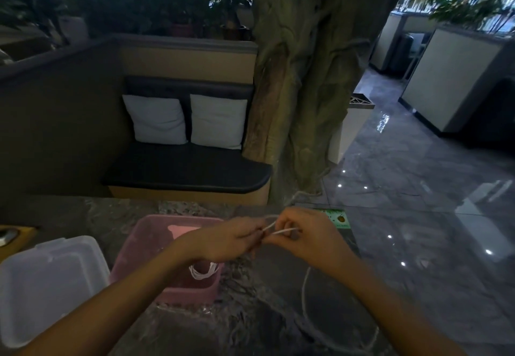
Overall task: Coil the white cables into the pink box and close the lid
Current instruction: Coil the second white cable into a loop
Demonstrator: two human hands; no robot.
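Hands — left hand, right hand — pinch a white cable; one coil sits in the pink box, lid off

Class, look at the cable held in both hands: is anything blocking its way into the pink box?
Nothing visible blocks it. The box is open, its lid lying off to its left. Only the left hand and forearm reach across the opening; one coil already lies inside.
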